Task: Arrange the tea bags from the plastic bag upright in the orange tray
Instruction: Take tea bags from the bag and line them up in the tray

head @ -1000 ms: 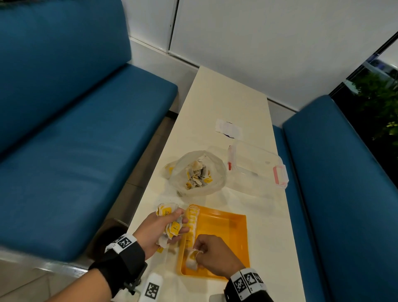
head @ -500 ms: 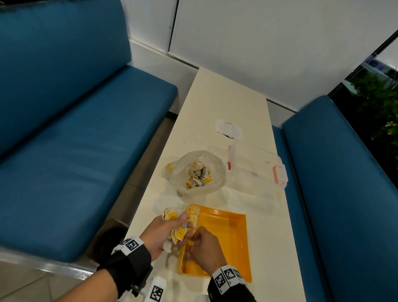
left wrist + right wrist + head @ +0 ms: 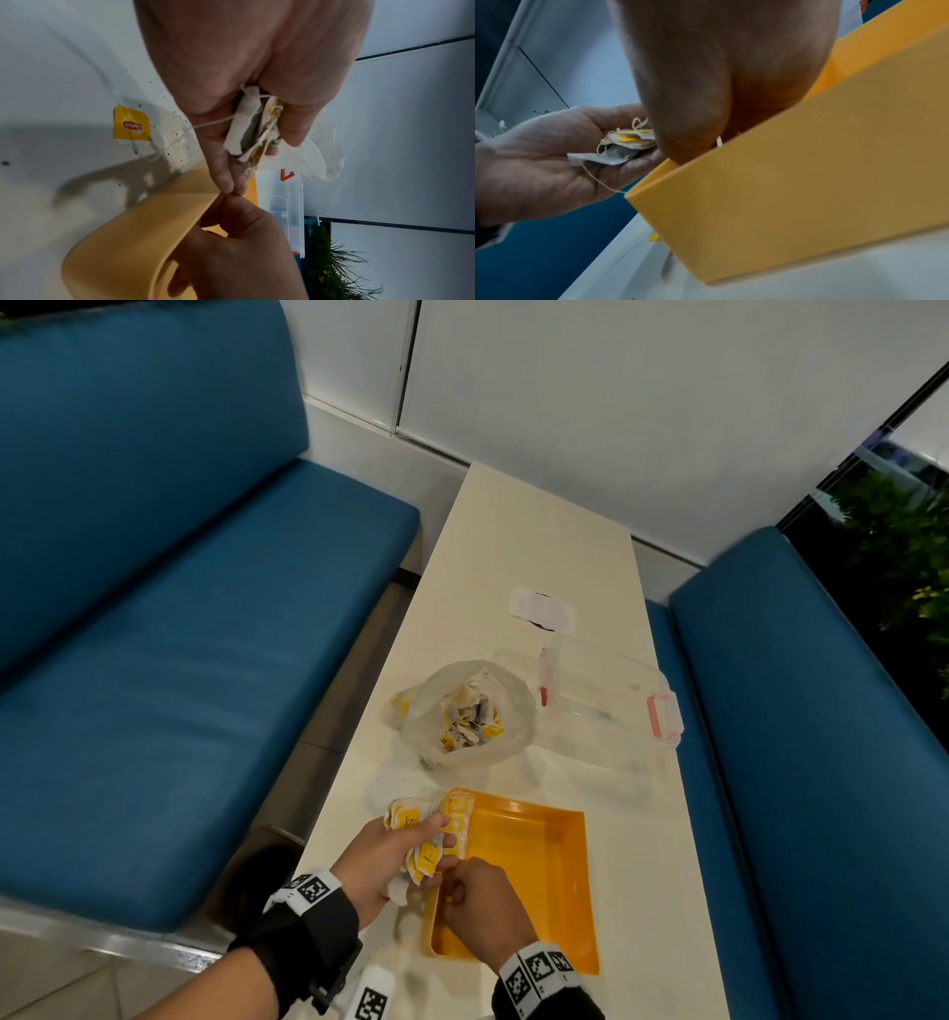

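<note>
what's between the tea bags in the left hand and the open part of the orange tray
Only the right hand, curled at the orange tray's left wall beside the bunch of tea bags that the left hand grips. The tray floor beyond lies bare; nothing else blocks it.

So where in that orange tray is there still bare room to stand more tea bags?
Most of the orange tray floor is bare, from the row of tea bags along its left wall across to the right wall. The near left corner is crowded: the right hand sits there, and the left hand grips a bunch of tea bags just outside.
</note>
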